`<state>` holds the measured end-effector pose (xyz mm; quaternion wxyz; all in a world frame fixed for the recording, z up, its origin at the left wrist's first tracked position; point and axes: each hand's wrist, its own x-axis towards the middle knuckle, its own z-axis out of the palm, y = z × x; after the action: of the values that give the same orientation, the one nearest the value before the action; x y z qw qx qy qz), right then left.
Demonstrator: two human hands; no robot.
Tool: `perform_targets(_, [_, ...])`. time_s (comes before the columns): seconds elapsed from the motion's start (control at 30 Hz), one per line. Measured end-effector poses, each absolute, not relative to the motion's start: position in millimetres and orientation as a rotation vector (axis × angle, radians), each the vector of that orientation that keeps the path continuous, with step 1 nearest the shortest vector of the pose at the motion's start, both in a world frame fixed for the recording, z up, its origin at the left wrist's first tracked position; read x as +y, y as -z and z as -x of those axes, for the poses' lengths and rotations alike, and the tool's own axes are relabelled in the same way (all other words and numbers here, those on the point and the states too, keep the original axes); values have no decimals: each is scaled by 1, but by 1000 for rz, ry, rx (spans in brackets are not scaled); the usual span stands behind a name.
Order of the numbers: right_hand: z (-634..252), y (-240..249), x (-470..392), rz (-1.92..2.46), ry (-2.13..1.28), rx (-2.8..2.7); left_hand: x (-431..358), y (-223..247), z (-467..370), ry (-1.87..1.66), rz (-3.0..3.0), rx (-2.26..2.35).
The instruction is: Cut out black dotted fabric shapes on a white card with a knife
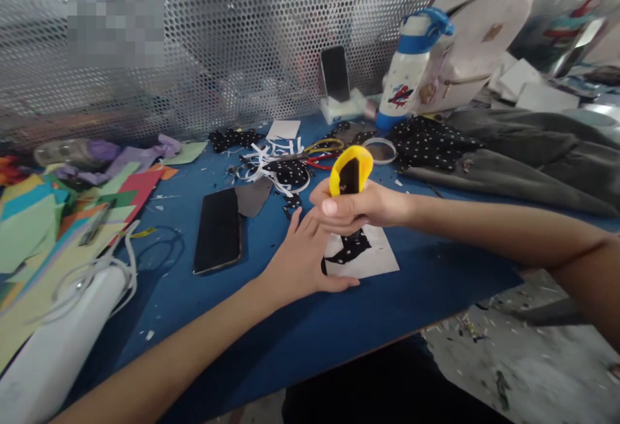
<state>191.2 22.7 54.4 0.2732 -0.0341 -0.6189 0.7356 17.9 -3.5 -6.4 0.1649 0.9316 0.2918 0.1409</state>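
Note:
My right hand [346, 207] is wrapped around a yellow-and-black handled tool [352, 164], held upright above a white square sheet [385, 259]. The tool's lower end is hidden, so its exact kind is unclear. On the sheet lies a cut piece of black cloth with white dots [351, 247]. My left hand [303, 256] rests flat with fingers spread, its thumb reaching along the sheet's near edge and its palm over the left side. Just beyond both hands are yellow-handled scissors [324, 147], red-handled scissors [320, 163] and white strips [271, 164].
A black phone [217, 230] lies left of my left hand. Coloured papers [33, 223] and a white power strip [72, 333] with a cable fill the far left. A bottle [404, 75], propped phone [336, 74], backpack [475, 42] and dark cloth [523, 152] stand behind. Perforated metal [232, 42] backs the table.

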Motion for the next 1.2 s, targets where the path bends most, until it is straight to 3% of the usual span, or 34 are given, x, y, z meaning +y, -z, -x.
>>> perform_targets(0.87, [-149,-45,18,532,-1810,-1892,-4,19,-12,-426,-2551,884])
perform_targets(1.2, [-163,-41,11,322,-1810,-1757,-5,10,-15,-390,-2563,829])
